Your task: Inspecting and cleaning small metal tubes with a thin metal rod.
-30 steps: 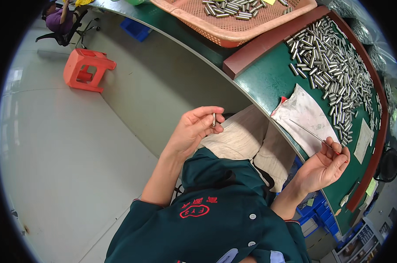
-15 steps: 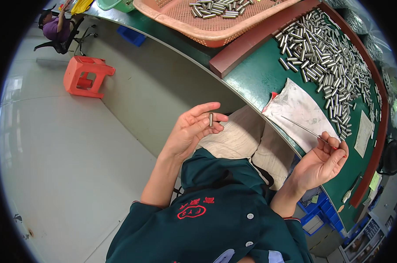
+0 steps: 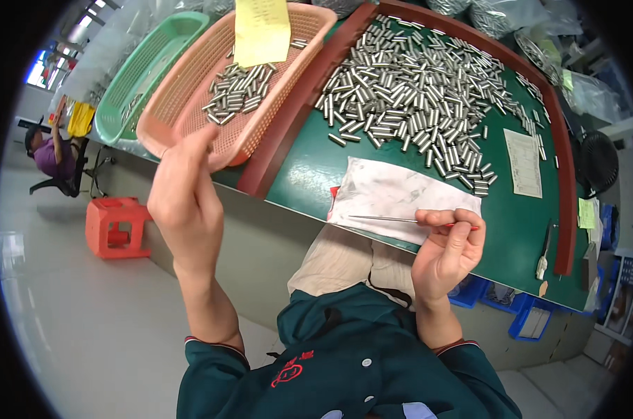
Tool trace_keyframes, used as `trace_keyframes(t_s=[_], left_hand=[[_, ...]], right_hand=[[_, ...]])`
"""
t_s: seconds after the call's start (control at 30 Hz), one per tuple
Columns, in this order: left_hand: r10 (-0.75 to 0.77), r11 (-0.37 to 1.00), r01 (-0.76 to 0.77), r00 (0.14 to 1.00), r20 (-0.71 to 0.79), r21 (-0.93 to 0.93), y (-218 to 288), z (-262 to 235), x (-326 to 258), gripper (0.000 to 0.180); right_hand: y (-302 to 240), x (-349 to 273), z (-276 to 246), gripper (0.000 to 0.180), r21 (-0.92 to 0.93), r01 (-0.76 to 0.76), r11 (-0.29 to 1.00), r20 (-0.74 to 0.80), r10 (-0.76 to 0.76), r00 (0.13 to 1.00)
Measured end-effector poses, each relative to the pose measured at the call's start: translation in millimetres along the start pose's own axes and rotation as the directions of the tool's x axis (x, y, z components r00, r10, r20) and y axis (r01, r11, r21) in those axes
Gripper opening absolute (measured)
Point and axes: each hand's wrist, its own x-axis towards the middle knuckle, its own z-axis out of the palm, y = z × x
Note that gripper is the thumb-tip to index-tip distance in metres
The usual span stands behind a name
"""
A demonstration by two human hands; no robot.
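**Left hand at the pink basket, rod in the right hand**

Your left hand (image 3: 185, 188) is raised in front of the near corner of the pink basket (image 3: 183, 80), fingers bent and slightly blurred. The back of the hand hides its grip, so I cannot tell whether it is apart or together, holds anything or touches the rim. Your right hand (image 3: 447, 251) is turned palm up, its grip clamped on the red end of a thin metal rod (image 3: 386, 218). The rod points left across a stained white cloth (image 3: 393, 188) at the near edge of the green surface (image 3: 299, 181).

Beyond the cloth, short metal pins (image 3: 407, 105) lie in a broad, loose heap. A red-brown bar (image 3: 292, 126) runs between that heap and the pink basket, which holds a smaller cluster of pins and a yellow paper (image 3: 262, 31). A green basket (image 3: 156, 59) stands to its left. Right of the heap is a pale slip (image 3: 524, 164).

On the floor at left is a red stool (image 3: 114, 227); farther back, a person in purple (image 3: 54, 157) sits.
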Motion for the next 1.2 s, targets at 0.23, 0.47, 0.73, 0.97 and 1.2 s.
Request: trace_keyframes(t_s=[0.23, 0.47, 0.73, 0.97, 1.2], left_hand=[[0.077, 0.982, -0.085, 0.996, 0.052, 0.169, 11, 29, 35, 0.012], [0.247, 0.947, -0.155, 0.911, 0.33, -0.281, 71, 106, 27, 0.005], [0.27, 0.963, -0.246, 0.847, 0.459, -0.113, 98, 146, 22, 0.017], [0.218, 0.976, -0.195, 0.875, 0.431, -0.098, 97, 132, 23, 0.009], [-0.371, 0.315, 0.709, 0.704, 0.606, -0.631, 59, 42, -18, 0.019]], right_hand=[[2, 2, -2, 0.013, 0.044, 0.027, 0.999, 0.052, -0.029, 0.998], [0, 1, -2, 0.012, 0.037, 0.033, 0.999, 0.085, -0.036, 0.996], [1, -3, -5, 0.011, 0.013, 0.07, 0.997, 0.117, -0.071, 0.991], [0, -2, -3, 0.012, -0.033, 0.075, 0.997, 0.145, -0.07, 0.987], [1, -5, -2, 0.011, 0.022, 0.056, 0.998, 0.133, -0.058, 0.989]])
